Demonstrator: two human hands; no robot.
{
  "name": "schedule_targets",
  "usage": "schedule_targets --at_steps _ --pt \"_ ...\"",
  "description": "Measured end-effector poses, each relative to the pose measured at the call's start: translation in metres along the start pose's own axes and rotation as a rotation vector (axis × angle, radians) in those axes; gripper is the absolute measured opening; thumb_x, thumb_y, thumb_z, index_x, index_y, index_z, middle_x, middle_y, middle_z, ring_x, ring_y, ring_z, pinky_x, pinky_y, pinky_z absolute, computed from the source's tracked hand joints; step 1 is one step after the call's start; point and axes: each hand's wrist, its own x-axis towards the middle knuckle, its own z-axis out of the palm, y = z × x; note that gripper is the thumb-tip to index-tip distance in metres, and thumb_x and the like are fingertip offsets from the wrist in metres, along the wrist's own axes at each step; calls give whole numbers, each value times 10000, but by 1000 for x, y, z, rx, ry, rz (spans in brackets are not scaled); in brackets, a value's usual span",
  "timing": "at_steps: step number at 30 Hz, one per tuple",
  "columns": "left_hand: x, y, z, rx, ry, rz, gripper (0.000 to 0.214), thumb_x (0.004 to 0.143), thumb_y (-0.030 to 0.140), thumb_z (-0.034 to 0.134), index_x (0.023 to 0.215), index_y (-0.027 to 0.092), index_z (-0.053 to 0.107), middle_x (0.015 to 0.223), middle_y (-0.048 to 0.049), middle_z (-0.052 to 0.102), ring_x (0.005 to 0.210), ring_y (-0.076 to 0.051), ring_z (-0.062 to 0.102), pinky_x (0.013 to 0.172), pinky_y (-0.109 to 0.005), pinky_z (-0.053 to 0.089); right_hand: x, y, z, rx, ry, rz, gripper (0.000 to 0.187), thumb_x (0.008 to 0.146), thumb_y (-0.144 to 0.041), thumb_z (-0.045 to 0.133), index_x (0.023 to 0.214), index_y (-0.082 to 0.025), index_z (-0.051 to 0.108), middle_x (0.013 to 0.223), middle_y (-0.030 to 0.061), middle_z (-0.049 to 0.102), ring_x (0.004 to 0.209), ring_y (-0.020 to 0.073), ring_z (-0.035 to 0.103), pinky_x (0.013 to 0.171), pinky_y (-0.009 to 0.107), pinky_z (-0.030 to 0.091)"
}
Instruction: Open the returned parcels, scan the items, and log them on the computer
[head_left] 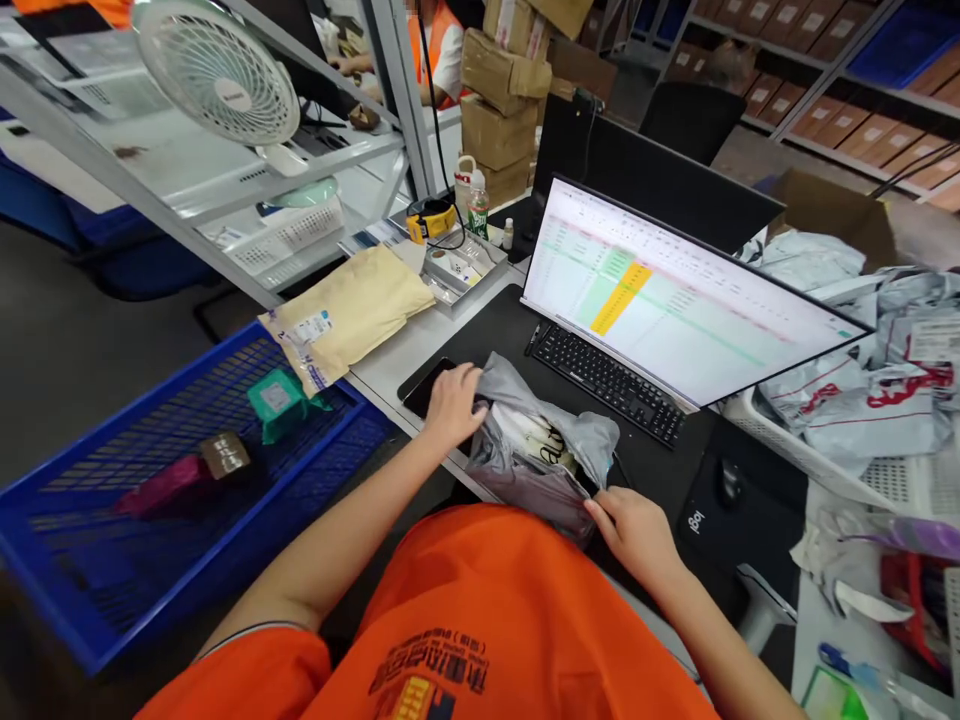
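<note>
Down on the surface [390,355], a soft, light-looking grey poly mailer [544,440], best taken at the edges, gripped by the right hand [637,535], left hand [454,405] curled over its top!

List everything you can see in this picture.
grey plastic mailer: 1, grey, on the desk mat between the hands
desk mat: 1, black, on the desk
phone: 1, black, on the mat by the left hand
keyboard: 1, black, before the monitor
monitor: 1, black frame, behind the keyboard
mouse: 1, black, right of the keyboard
padded envelope: 1, cream, left on the desk
wire basket: 1, blue, left of the desk
packet: 1, teal, in the basket
crate: 1, white, right, holding grey mailers
cardboard boxes: several, brown, stacked behind
desk fan: 1, white, on the shelf
co-worker: 1, orange vest, far behind
left hand: 1, on the mailer's upper edge
right hand: 1, on the mailer's lower edge
orange shirt: 1, orange, worn by the person
</note>
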Motion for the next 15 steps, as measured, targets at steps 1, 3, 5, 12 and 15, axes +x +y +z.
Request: schedule_targets --at_steps 1,3,5,12,15 --pt "-8 4 0 -13 -39 115 616 811 316 791 1364 176 560 1514 -155 498 1400 -288 444 1213 -473 284 7 -4 0 -13 9 0 464 1054 -420 392 716 -196 616 707 29 594 701 159 574 643 303 318" --pt "-26 7 7 -16 -171 349 590 772 435 823 1288 234 618 1462 -93 567 1373 -264 485 1234 -436 263 22 -14 -1 -22 31 -22 473 1046 -410 411 694 -195 643 720 50 592 725 176 571 660 306 347" --pt "-45 5 20 25 -326 533 508 785 501 800 1171 200 661 1248 -107 686 1208 -268 604 1195 -457 331 43 -24 -2 15 65 -65 410 1036 -380 434 790 -193 703 803 76 621 804 203 581 725 311 404" --pt "-100 5 53 89 -232 769 144 917 88 605 900 222 655 871 -12 647 921 -171 617 1072 -363 446 146 -57 41 274 -322 -278 328 933 -80 462 1116 -161 721 1107 98 689 1021 183 638 944 290 474" --pt "-111 8 48 98 -151 769 200 936 63 552 893 231 651 871 -12 623 936 -164 589 1054 -349 456 163 -79 71 270 -477 -343 232 771 -28 612 935 -143 729 964 83 703 900 175 651 887 273 502"
